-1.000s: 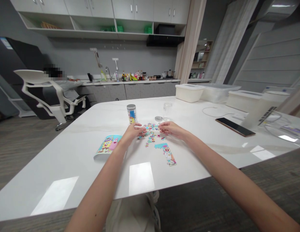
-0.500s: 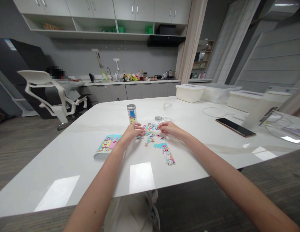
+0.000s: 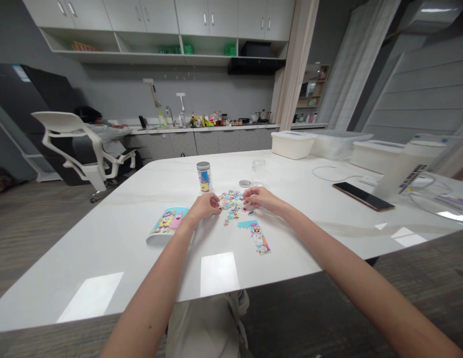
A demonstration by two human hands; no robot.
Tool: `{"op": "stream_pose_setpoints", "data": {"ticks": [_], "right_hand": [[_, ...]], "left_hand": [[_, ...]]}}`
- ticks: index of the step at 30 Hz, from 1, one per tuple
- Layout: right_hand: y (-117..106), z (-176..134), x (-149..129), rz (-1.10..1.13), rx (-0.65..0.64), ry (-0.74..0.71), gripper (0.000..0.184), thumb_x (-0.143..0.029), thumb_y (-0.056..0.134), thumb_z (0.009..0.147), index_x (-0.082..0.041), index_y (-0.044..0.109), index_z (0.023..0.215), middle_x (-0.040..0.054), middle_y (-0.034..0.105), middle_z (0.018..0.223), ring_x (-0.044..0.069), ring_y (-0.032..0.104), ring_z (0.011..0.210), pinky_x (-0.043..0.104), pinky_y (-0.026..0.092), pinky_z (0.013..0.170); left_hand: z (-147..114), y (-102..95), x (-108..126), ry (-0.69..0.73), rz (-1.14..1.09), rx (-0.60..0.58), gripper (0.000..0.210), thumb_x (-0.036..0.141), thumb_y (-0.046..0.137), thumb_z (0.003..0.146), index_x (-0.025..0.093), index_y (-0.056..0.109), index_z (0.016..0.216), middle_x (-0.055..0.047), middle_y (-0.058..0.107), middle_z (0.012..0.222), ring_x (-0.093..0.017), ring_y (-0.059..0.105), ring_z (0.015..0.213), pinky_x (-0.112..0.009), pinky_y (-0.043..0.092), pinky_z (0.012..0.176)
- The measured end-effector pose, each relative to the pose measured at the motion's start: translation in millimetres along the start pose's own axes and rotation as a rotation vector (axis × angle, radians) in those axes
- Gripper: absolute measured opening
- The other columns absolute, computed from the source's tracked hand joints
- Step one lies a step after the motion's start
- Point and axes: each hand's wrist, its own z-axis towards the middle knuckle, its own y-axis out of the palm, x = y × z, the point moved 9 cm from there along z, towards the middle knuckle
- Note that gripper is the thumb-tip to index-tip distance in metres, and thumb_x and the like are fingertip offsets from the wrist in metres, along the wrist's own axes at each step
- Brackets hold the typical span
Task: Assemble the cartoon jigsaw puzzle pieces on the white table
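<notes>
Loose jigsaw puzzle pieces lie in a colourful pile on the white table. At the pile's left edge my left hand has its fingers curled together; whatever they hold is hidden. My right hand is at the right side, thumb and fingers pinched on a small puzzle piece, its picture too small to read. Nearer me lies a joined L-shaped puzzle section, blue across the top with a cartoon figure below. A curled cartoon picture sheet rests left of my left forearm.
Behind the pile stand a lidded puzzle canister, a clear open jar and a round metal lid. To the right are a phone, a white bottle, cables and plastic boxes. A person sits beyond the table.
My left hand has drawn back slightly leftward from the pile, and its stretched fingers have curled in. My right hand stays almost where it was. The view has tilted slightly.
</notes>
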Motion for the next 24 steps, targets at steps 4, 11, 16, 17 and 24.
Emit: {"op": "stream_pose_setpoints", "data": {"ticks": [4, 11, 16, 17, 24], "right_hand": [[-0.1, 0.5, -1.5, -0.004, 0.006, -0.017, 0.016, 0.001, 0.062, 0.066, -0.013, 0.062, 0.074, 0.0032, 0.065, 0.072, 0.013, 0.066, 0.066, 0.015, 0.038, 0.042], [-0.9, 7.9, 3.7, 0.050, -0.044, -0.065, 0.028, 0.005, 0.059, 0.060, -0.014, 0.064, 0.079, 0.0032, 0.070, 0.075, 0.011, 0.062, 0.060, 0.018, 0.041, 0.046], [1.9, 7.2, 1.5, 0.088, -0.077, -0.084, 0.029, 0.005, 0.059, 0.057, -0.014, 0.064, 0.077, 0.0022, 0.070, 0.069, 0.013, 0.064, 0.064, 0.022, 0.048, 0.059], [2.6, 6.6, 0.7, 0.090, -0.081, -0.088, 0.028, 0.005, 0.059, 0.057, -0.014, 0.064, 0.077, 0.0021, 0.071, 0.069, 0.012, 0.064, 0.064, 0.022, 0.048, 0.061], [2.7, 5.6, 0.6, 0.089, -0.074, -0.068, 0.029, 0.004, 0.061, 0.054, -0.015, 0.065, 0.076, 0.0019, 0.070, 0.071, 0.012, 0.062, 0.064, 0.022, 0.047, 0.060]], "left_hand": [[-5.5, 4.9, 12.3, 0.040, 0.074, -0.014, 0.014, 0.010, 0.062, 0.066, 0.016, 0.059, 0.078, -0.002, 0.068, 0.075, -0.014, 0.064, 0.070, -0.024, 0.050, 0.067], [-5.8, -3.3, 12.6, -0.022, 0.191, 0.084, 0.021, 0.006, 0.055, 0.071, 0.017, 0.061, 0.088, -0.003, 0.070, 0.081, -0.014, 0.064, 0.073, -0.021, 0.047, 0.064], [-5.7, -4.2, 3.8, -0.111, 0.207, 0.081, 0.023, 0.010, 0.054, 0.075, 0.015, 0.058, 0.097, -0.004, 0.071, 0.083, -0.013, 0.064, 0.070, -0.020, 0.046, 0.059], [-6.0, -3.6, 3.5, -0.113, 0.220, 0.075, 0.023, 0.010, 0.054, 0.075, 0.015, 0.058, 0.097, -0.004, 0.071, 0.083, -0.013, 0.064, 0.069, -0.020, 0.046, 0.059], [-6.4, -2.2, 9.7, -0.055, 0.305, 0.076, 0.020, 0.007, 0.056, 0.070, 0.016, 0.062, 0.087, -0.004, 0.070, 0.087, -0.016, 0.064, 0.082, -0.022, 0.047, 0.072]]}}
